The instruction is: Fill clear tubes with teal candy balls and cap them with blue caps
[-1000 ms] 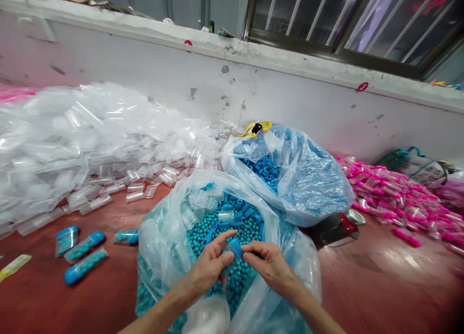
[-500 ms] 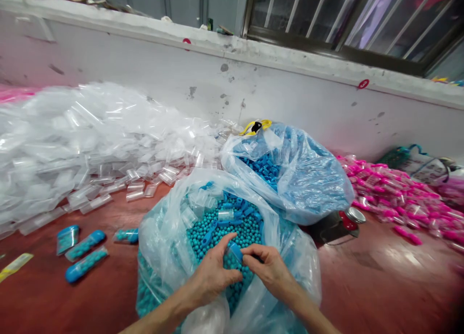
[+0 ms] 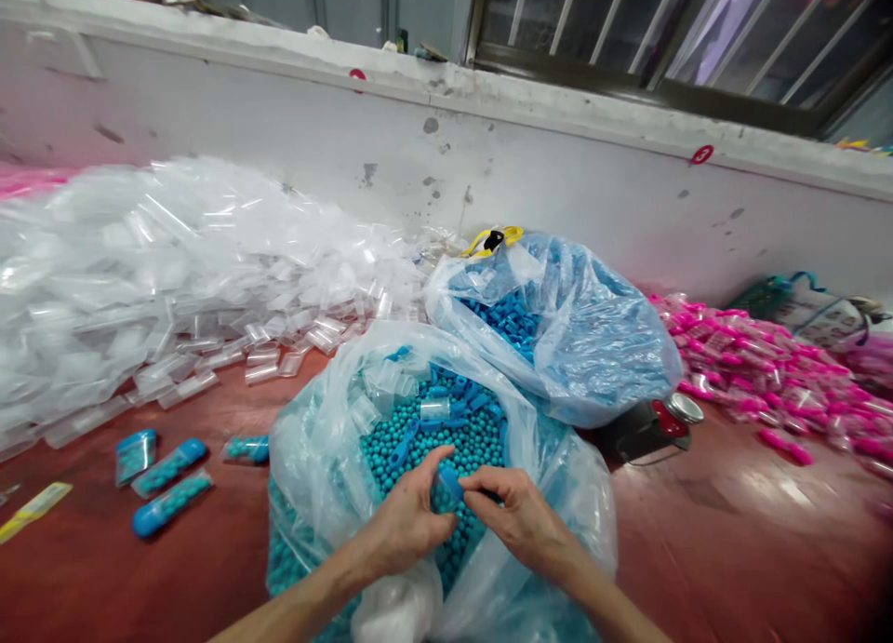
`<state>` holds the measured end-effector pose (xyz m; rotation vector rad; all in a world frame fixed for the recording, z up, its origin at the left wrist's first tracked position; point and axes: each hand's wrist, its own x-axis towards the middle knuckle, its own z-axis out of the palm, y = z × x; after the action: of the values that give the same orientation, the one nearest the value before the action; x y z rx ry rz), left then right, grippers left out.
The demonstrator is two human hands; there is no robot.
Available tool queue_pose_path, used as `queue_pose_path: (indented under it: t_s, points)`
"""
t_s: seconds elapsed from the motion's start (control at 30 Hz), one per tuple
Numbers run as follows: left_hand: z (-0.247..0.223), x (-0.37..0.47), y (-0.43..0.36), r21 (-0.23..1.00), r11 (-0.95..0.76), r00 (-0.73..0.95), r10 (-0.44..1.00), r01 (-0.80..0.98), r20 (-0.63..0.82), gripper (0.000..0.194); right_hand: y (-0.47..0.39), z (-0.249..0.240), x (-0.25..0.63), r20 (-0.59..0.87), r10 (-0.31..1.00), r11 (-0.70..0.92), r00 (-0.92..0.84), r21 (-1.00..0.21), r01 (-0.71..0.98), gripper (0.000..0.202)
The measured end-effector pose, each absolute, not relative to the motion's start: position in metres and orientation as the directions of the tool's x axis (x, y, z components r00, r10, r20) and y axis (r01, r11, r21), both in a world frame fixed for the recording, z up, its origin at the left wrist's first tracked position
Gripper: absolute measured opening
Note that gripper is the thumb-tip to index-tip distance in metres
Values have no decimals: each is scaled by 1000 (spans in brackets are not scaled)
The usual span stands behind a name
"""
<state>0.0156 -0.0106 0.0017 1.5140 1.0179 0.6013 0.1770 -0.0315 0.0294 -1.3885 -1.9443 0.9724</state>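
My left hand [image 3: 408, 522] and my right hand [image 3: 513, 513] meet over an open clear plastic bag [image 3: 321, 457] full of small teal beads [image 3: 419, 443]. Together they pinch a small clear tube with a blue cap [image 3: 450, 483], the cap between the fingertips of both hands. Loose clear tubes and blue caps lie on top of the beads. Behind it stands a second bag [image 3: 600, 345] holding blue caps [image 3: 506, 322].
A big heap of empty clear tubes [image 3: 139, 271] fills the left. Three filled blue-capped tubes [image 3: 167, 485] lie on the red floor at left. Pink filled tubes [image 3: 760, 373] are piled at right. A small tin [image 3: 652, 429] sits by the bags. A white wall runs behind.
Both hands have stayed together on the blue-capped tube and dropped slightly lower over the beads; the left fingers have closed further around it.
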Motion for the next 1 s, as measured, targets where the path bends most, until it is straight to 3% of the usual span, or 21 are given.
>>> queue_pose_path:
  t_s: [0.3, 0.4, 0.53, 0.6, 0.73, 0.83, 0.9, 1.0]
  points:
    - [0, 18, -14, 897, -191, 481, 877, 399, -27, 27, -34, 14, 180, 180, 886, 435, -428, -643, 631, 24]
    - [6, 20, -11, 957, -50, 493, 864, 285, -102, 29, -29, 14, 185, 137, 925, 328, -356, -762, 558, 21]
    - [7, 18, -9, 962, 255, 558, 787, 92, -262, 52, -23, 14, 188, 9, 967, 118, -256, -903, 413, 20]
    - [3, 17, -10, 947, 319, 584, 761, 42, -283, 46, -24, 12, 186, -42, 959, 74, -281, -917, 391, 20]
    - [-3, 18, -16, 989, 84, 468, 874, 121, -131, 20, -29, 6, 178, 71, 939, 256, -338, -800, 543, 23]
    - [-7, 20, -18, 977, -63, 376, 927, 205, -19, 13, -29, 5, 176, 141, 919, 347, -368, -733, 585, 21]
    - [-10, 20, -16, 989, 26, 412, 907, 147, -85, 16, -24, 8, 179, 82, 937, 256, -339, -820, 511, 15]
    - [-14, 17, -11, 980, 200, 528, 830, 20, -180, 23, -16, 16, 186, -129, 924, -19, -360, -956, 292, 12]
